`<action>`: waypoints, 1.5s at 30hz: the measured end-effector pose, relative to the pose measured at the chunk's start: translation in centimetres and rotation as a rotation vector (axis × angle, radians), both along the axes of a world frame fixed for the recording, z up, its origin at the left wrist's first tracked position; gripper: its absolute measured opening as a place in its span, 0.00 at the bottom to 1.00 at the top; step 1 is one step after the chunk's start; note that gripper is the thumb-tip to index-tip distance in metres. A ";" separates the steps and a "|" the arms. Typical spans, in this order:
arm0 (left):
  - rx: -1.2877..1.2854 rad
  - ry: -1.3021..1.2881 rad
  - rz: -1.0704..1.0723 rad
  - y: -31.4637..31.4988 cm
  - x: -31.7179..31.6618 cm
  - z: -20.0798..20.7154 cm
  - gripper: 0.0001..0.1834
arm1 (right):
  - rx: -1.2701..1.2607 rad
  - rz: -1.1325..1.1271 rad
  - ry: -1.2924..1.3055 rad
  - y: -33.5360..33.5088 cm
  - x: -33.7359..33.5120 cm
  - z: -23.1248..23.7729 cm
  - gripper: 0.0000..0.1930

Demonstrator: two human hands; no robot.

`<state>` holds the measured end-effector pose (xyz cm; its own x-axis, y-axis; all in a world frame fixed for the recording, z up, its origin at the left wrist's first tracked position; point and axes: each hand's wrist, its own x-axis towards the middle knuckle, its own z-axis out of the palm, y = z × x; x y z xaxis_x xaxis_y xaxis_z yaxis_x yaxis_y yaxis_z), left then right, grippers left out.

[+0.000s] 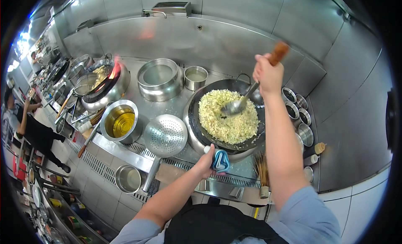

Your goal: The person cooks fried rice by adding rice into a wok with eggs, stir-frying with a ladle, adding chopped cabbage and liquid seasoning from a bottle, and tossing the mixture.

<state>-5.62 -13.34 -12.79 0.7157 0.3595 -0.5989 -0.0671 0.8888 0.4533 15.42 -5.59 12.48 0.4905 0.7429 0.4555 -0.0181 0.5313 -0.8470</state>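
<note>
One wok (197, 118) of fried rice (228, 116): the left hand (206, 162) closes a blue-white cloth (220, 160) on its rim; the right hand (268, 74) grips one ladle (240, 102) tightly.

A round steel pot of yellow oil (120, 120) stands left of a perforated steel strainer ladle (165, 135); behind them sit a wide lidded steel basin (159, 79) and a small steel pot of pale liquid (195, 77); a second wok over flame (104, 82) lies further left; small steel seasoning cups (297, 112) line the right; a bamboo brush (262, 172) stands at the counter's front edge; a person in black (31, 131) stands far left.
</note>
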 end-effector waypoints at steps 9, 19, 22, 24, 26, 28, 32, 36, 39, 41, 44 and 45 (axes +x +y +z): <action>0.197 0.350 0.395 1.4 6.6 -4.6 0.10 | -0.128 -0.092 -0.035 2.9 0.9 0.6 0.13; 0.348 0.226 0.496 1.0 6.3 -3.7 0.16 | -0.189 0.115 0.090 -0.8 -0.3 1.1 0.14; 0.320 0.251 0.506 0.6 6.5 -2.6 0.13 | 0.099 0.128 -0.074 -4.5 -3.5 -1.5 0.17; 0.325 0.255 0.483 0.0 7.7 -3.0 0.14 | -0.033 -0.064 -0.301 -1.9 -0.9 -9.5 0.16; 0.331 0.267 0.499 0.2 8.2 -3.4 0.15 | -0.161 -0.066 -0.241 0.2 1.4 -8.5 0.15; 0.320 0.272 0.499 0.5 7.3 -4.3 0.15 | -0.278 0.063 0.008 -0.2 1.4 -2.6 0.15; 0.313 0.265 0.532 0.8 7.1 -3.9 0.15 | 0.044 0.033 -0.024 -9.4 2.6 0.4 0.17; 0.155 0.165 0.327 1.1 6.8 -3.7 0.14 | -0.017 -0.105 0.214 -7.1 6.2 -9.3 0.13; 0.000 0.143 0.279 1.3 4.3 -3.8 0.13 | -0.018 -0.131 0.214 -8.1 7.2 -1.6 0.13; -0.051 0.135 0.245 0.9 3.8 -2.4 0.13 | 0.089 -0.108 0.128 -12.0 8.4 1.4 0.12; -0.038 0.120 0.272 1.0 5.3 -2.3 0.12 | 0.155 -0.323 0.203 -10.0 8.1 -6.9 0.13; -0.036 0.118 0.263 1.3 5.8 -2.4 0.12 | 0.121 -0.484 0.319 -8.7 8.1 -9.5 0.14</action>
